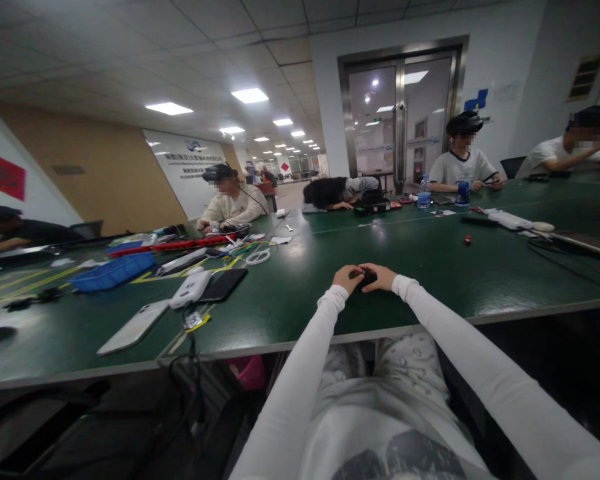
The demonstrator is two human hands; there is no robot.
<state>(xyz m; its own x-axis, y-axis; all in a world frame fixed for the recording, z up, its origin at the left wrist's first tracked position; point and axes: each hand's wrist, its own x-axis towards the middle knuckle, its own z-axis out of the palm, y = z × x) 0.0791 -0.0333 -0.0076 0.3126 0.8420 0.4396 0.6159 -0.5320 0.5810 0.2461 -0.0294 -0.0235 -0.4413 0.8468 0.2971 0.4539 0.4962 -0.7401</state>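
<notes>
Close to the front edge of the green table (pixel 290 313), both my hands meet around a small dark object (pixel 367 276). Its kind cannot be made out, since fingers cover much of it. My left hand (pixel 347 279) grips it from the left, with thumb and fingers curled. From the right, my right hand (pixel 381 277) closes on the same object. White sleeves cover both forearms up to the wrists.
Left of me lie a white phone (pixel 135 327), a white device (pixel 191 288), a black flat slab (pixel 223 285) and a blue basket (pixel 114 272). A small red item (pixel 467 240) sits to the right, near cables. Several people sit around the table; one rests head down.
</notes>
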